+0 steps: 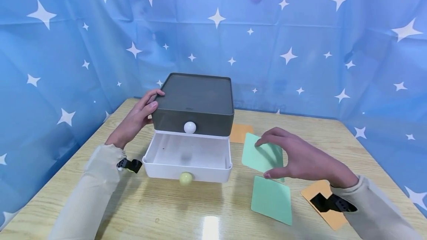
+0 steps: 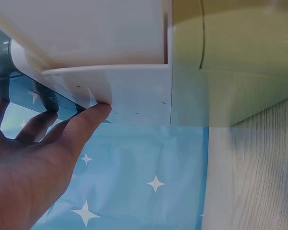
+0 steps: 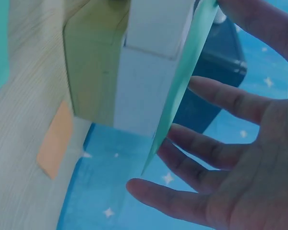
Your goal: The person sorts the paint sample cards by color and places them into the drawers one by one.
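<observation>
A small drawer unit stands mid-table, with a dark grey upper part [image 1: 195, 101] and a white lower drawer [image 1: 186, 169] pulled out, nothing visible inside it. My left hand [image 1: 140, 116] rests on the grey part's left corner, fingers laid over the top and thumb [image 2: 93, 112] pressed against its side. My right hand [image 1: 293, 156] holds a mint-green card [image 1: 261, 155] tilted up off the table right of the drawer, pinched between fingertips at its top edge and thumb at its bottom edge. In the right wrist view the green card [image 3: 182, 86] shows edge-on beside spread fingers [image 3: 230, 100].
A second green card [image 1: 271, 199] lies flat near the front right. One orange card [image 1: 241, 133] lies behind the drawer unit's right side, and another [image 1: 325, 203] sits under my right wrist. A white knob [image 1: 189, 127] and a yellow-green knob [image 1: 185, 178] face me. Blue starred cloth surrounds the table.
</observation>
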`<state>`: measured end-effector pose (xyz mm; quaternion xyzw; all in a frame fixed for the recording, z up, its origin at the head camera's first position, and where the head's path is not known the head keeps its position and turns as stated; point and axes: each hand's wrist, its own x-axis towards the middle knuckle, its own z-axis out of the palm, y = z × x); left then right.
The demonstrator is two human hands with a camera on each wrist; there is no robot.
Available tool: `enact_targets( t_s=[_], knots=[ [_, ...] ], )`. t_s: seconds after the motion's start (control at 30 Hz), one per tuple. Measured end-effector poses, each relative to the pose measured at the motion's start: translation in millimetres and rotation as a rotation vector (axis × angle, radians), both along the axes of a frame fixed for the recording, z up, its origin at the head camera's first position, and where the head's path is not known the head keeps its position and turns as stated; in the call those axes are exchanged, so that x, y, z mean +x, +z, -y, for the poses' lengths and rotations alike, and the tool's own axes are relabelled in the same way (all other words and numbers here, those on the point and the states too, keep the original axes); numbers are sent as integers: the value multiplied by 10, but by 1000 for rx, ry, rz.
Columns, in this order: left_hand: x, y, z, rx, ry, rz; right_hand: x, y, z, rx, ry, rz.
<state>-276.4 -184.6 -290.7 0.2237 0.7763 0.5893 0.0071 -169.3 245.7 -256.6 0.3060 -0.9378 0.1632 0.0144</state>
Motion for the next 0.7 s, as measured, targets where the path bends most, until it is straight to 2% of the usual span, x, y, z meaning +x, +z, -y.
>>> enact_targets(
  t_s=[0.33,0.7],
  knots=[
    [-15,4,-8,-5,2,-5,105,137,231,-3,87,-56],
    [-5,-6,5,-9,3,-1,84,176,485,-16,143,49]
  ],
)
